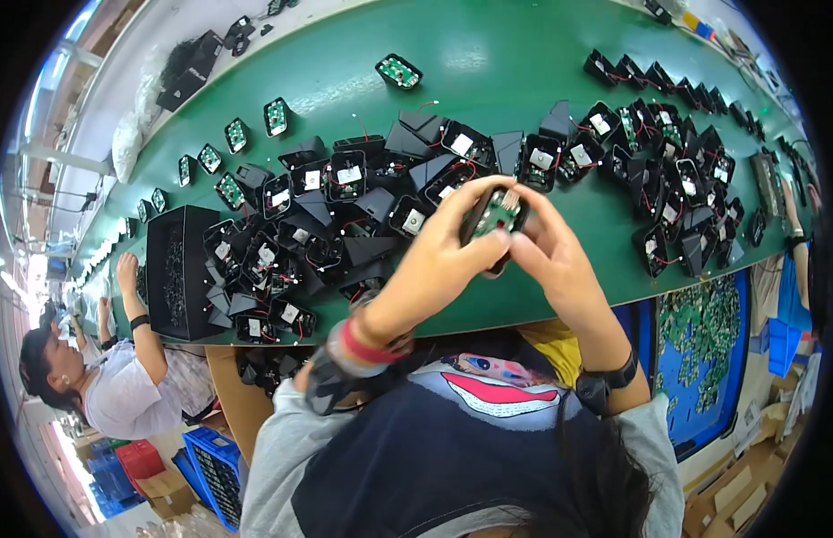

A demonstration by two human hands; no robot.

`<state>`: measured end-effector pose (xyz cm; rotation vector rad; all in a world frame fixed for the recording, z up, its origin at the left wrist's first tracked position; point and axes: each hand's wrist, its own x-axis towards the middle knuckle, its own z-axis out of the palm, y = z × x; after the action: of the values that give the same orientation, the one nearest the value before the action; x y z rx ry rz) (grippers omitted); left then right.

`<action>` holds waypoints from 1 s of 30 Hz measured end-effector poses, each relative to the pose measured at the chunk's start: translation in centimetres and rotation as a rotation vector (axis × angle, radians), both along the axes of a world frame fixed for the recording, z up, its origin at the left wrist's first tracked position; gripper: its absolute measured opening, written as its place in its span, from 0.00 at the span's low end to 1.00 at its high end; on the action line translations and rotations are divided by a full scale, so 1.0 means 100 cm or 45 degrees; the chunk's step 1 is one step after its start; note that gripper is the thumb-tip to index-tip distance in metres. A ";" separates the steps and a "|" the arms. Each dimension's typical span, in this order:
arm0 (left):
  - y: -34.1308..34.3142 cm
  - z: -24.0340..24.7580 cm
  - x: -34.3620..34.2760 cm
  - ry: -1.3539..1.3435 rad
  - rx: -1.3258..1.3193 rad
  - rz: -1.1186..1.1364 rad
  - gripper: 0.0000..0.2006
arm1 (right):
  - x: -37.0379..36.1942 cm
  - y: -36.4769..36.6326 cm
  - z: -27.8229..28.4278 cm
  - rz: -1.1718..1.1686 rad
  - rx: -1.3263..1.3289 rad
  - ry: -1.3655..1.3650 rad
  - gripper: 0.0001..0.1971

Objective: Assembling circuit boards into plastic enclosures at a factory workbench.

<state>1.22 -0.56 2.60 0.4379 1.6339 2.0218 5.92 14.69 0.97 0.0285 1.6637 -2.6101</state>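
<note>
A small black plastic housing with a green circuit board (500, 213) in it is held up above the near part of the table, between my two hands. My left hand (454, 235) grips its left side, thumb at the board's lower end. My right hand (552, 240) is wrapped around the right side, with its thumb pressed near the bottom edge. Just beyond my hands lie several open black housings (348, 176) with white squares inside and thin red wires. Part of the held housing is hidden by my fingers.
A green table (488, 67) carries another heap of housings (690, 188) at right. Housings with green boards (399, 72) stand in a curved row at far left. A black box (185, 235) holds small dark parts. A blue tray of circuit boards (699, 350) sits below right. A co-worker (134, 386) works at left.
</note>
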 end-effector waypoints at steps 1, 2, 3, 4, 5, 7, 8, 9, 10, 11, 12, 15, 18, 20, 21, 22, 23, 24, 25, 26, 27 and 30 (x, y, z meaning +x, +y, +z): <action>-0.009 0.012 0.001 0.081 -0.094 -0.013 0.23 | 0.004 0.007 -0.003 0.024 -0.004 0.010 0.21; -0.023 0.028 -0.006 0.290 -0.292 -0.003 0.24 | 0.011 0.022 -0.004 0.105 0.145 -0.003 0.21; -0.039 0.043 -0.018 0.498 -0.495 0.009 0.26 | 0.018 0.035 -0.006 0.185 0.290 -0.016 0.20; -0.046 0.059 -0.036 0.488 -0.577 0.047 0.26 | 0.025 0.047 -0.013 0.188 0.331 -0.101 0.19; -0.051 0.070 -0.064 0.475 -0.653 0.072 0.26 | 0.028 0.051 -0.022 0.169 0.330 -0.105 0.19; -0.069 0.078 -0.143 0.737 -1.074 -0.135 0.23 | 0.032 0.050 -0.043 -0.062 0.539 -0.183 0.14; -0.073 0.071 -0.183 0.743 -1.220 -0.226 0.22 | 0.031 0.048 -0.046 -0.077 0.544 -0.180 0.14; -0.084 0.059 -0.213 0.728 -1.398 -0.284 0.21 | 0.023 0.043 -0.050 -0.142 0.773 -0.076 0.11; -0.090 0.042 -0.241 0.659 -1.487 -0.357 0.21 | 0.020 0.039 -0.052 -0.244 1.015 0.025 0.08; -0.096 0.024 -0.264 0.596 -1.573 -0.429 0.21 | 0.019 0.036 -0.056 -0.261 1.021 0.037 0.08; -0.098 0.009 -0.283 0.593 -1.667 -0.480 0.22 | 0.019 0.035 -0.060 -0.367 1.113 0.152 0.06; -0.090 -0.019 -0.309 0.570 -1.700 -0.335 0.29 | 0.024 0.042 -0.071 -0.544 1.237 0.317 0.04; -0.109 -0.030 -0.339 1.235 -1.748 -0.342 0.33 | 0.026 0.042 -0.066 -0.451 1.115 0.195 0.04; -0.090 -0.010 -0.346 1.753 -1.300 -0.300 0.36 | 0.022 0.045 -0.065 -0.460 1.067 0.160 0.04; -0.073 -0.008 -0.347 1.750 -1.296 -0.316 0.36 | 0.020 0.046 -0.066 -0.457 1.021 0.140 0.04; -0.050 -0.009 -0.340 1.670 -1.260 -0.537 0.35 | 0.022 0.048 -0.069 -0.435 0.966 0.080 0.04; -0.030 -0.012 -0.335 1.589 -1.212 -0.757 0.35 | 0.022 0.047 -0.071 -0.442 0.968 0.065 0.04; -0.019 -0.017 -0.331 1.490 -1.397 -0.861 0.34 | 0.022 0.047 -0.071 -0.467 0.918 0.078 0.04; -0.013 -0.020 -0.329 1.387 -1.581 -0.951 0.34 | 0.021 0.048 -0.071 -0.490 0.872 0.099 0.04; -0.013 -0.020 -0.336 1.453 -1.706 -0.961 0.32 | 0.019 0.048 -0.072 -0.481 0.841 0.112 0.05; -0.021 -0.022 -0.336 1.545 -1.579 -0.985 0.28 | 0.018 0.048 -0.070 -0.498 0.854 0.116 0.05; -0.022 -0.008 -0.305 1.461 -1.636 -0.782 0.23 | 0.018 0.042 -0.064 -0.468 0.879 0.076 0.05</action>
<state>-29.32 -2.72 1.77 1.4081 2.4858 -0.0795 7.74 18.84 -5.39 0.3060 2.7099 -2.0959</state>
